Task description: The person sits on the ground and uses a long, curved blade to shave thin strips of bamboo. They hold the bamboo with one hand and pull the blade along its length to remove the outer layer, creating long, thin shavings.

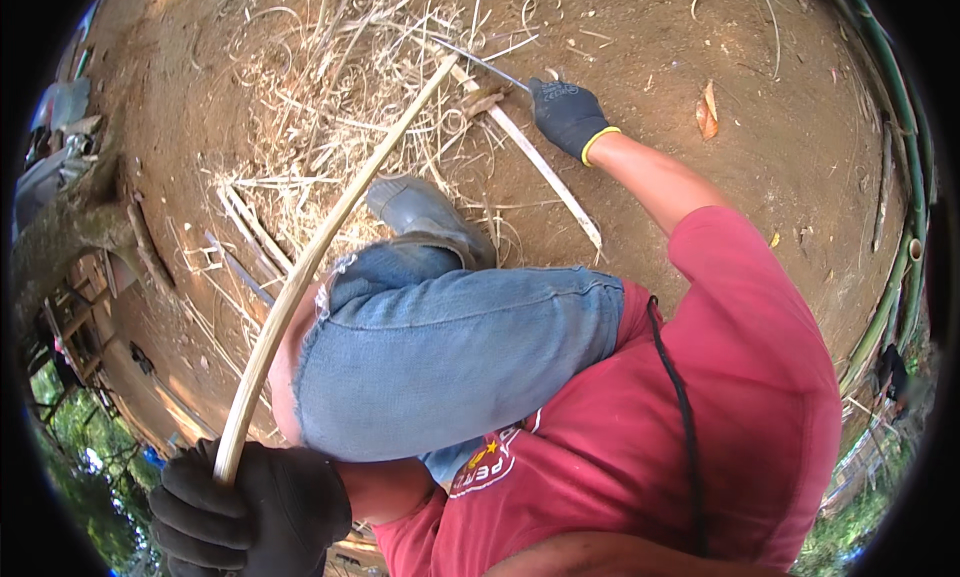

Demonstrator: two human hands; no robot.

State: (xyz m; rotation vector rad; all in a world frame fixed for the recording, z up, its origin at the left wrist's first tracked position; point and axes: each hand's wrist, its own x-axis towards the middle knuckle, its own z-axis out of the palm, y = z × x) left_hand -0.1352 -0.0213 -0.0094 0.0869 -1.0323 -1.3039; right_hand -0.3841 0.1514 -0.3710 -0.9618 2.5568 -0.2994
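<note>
My left hand (250,512), in a black glove, is closed round the near end of a long, pale strip of split wood or bamboo (335,227). The strip slants up and away past my knee to the far middle. My right hand (568,115) wears a dark glove with a yellow cuff and grips a knife (492,69); its handle is hidden in the fist. The thin blade points left and meets or passes close by the strip's far end; I cannot tell whether it touches. Beneath them on the ground lies a pale slat (545,167) beside a small brown wooden piece (483,103).
Curly shavings (300,117) cover the dirt at the far middle and left. My grey boot (415,207) stands beside them. A dry leaf (707,112) lies right of my hand. Green bamboo poles (905,167) line the right edge; a tree trunk (75,222) is at left.
</note>
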